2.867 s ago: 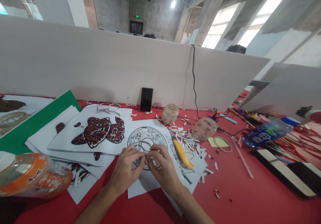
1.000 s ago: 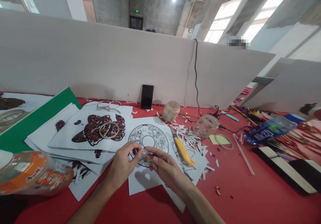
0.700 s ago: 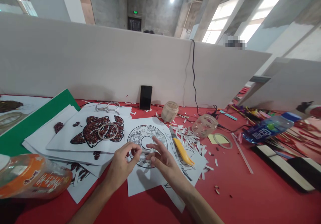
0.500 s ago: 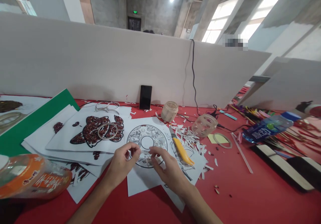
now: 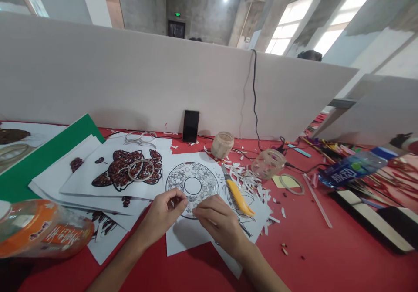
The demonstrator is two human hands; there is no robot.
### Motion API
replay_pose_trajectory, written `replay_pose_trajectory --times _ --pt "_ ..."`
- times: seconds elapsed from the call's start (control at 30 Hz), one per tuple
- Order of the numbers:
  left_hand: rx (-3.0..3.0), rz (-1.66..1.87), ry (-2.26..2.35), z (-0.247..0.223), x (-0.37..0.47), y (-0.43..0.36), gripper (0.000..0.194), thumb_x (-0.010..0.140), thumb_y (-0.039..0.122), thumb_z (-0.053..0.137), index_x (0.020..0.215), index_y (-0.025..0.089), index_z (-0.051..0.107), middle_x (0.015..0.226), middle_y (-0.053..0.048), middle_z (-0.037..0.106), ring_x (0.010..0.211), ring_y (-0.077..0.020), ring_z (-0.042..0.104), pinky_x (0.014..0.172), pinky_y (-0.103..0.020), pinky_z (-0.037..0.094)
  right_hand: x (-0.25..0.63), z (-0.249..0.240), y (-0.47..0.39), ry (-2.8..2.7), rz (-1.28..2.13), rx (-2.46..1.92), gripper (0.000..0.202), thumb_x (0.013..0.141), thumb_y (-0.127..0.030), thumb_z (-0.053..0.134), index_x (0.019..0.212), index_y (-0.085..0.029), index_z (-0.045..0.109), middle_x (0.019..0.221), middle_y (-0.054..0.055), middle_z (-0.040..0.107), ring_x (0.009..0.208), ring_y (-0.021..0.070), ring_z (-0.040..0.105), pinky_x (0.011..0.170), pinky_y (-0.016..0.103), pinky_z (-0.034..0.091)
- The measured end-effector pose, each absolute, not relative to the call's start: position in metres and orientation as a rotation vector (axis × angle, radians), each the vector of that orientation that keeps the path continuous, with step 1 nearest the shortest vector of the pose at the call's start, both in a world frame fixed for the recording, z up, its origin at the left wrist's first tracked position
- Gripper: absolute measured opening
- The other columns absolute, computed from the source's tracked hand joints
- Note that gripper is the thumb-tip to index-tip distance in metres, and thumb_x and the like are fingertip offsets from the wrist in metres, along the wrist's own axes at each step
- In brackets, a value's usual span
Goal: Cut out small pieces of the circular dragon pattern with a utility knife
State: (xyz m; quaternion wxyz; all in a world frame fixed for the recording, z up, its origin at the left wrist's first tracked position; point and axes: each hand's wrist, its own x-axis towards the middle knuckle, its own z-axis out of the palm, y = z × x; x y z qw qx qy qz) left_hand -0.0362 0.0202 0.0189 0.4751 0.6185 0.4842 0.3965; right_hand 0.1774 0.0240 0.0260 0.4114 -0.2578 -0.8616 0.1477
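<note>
My left hand (image 5: pixel 165 215) hovers over the lower left of a round black-and-white printed design (image 5: pixel 204 176), with thumb and forefinger pinched together. Facing it, my right hand (image 5: pixel 222 224) has its fingers bunched toward the thumb, the tips close to the left ones. Anything between the fingertips is too small to make out. The design is on a white sheet (image 5: pixel 181 242). To the right of it lies a yellow-handled knife (image 5: pixel 240 198) on another drawing, beside white paper shreds (image 5: pixel 250 176).
Left are sheets with a dark red bean picture (image 5: pixel 122 165), a ring (image 5: pixel 141 178) on it, and a plastic jar (image 5: pixel 48 229) lying down. Behind stand a phone (image 5: pixel 190 126) and a cloudy jar (image 5: pixel 222 145). A clear jar (image 5: pixel 268 163) and water bottle (image 5: pixel 354 168) lie right.
My right hand has turned and its fingers have drawn closer together. Both hands' fingertips are nearer each other. The view has shifted slightly.
</note>
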Motion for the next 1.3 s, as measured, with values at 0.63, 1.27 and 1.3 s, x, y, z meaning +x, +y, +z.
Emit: replay_pose_trajectory --times 0.63,1.27,1.3 --pt "2.504 0.761 1.382 -0.009 -0.050 0.026 0.035 0.095 0.028 0.062 0.129 0.021 0.063 0.139 -0.008 0.065 0.130 -0.0289 0.056 0.107 -0.048 0.048 0.168 0.009 0.041 -2.132 0.184 -1.082 0.013 0.102 -0.021 0.056 0.101 -0.023 0.070 0.086 0.004 0.074 0.080 0.0198 0.066 0.074 0.035 0.048" --pt "2.542 0.671 1.410 -0.003 -0.046 0.026 0.040 0.099 0.026 0.051 0.138 0.026 0.057 0.140 -0.008 0.060 0.129 -0.0279 0.053 0.104 -0.046 0.045 0.168 0.007 0.034 -2.412 -0.062 -0.965 0.017 0.104 -0.014 0.052 0.103 -0.021 0.066 0.087 0.003 0.072 0.078 0.0186 0.058 0.079 0.036 0.040" --pt "2.547 0.656 1.413 -0.002 -0.045 0.025 0.041 0.099 0.025 0.050 0.139 0.027 0.057 0.140 -0.008 0.060 0.129 -0.0279 0.053 0.104 -0.046 0.044 0.168 0.007 0.033 -2.413 -0.067 -0.966 0.016 0.104 -0.014 0.052 0.102 -0.021 0.067 0.087 0.003 0.072 0.078 0.0186 0.058 0.079 0.036 0.040"
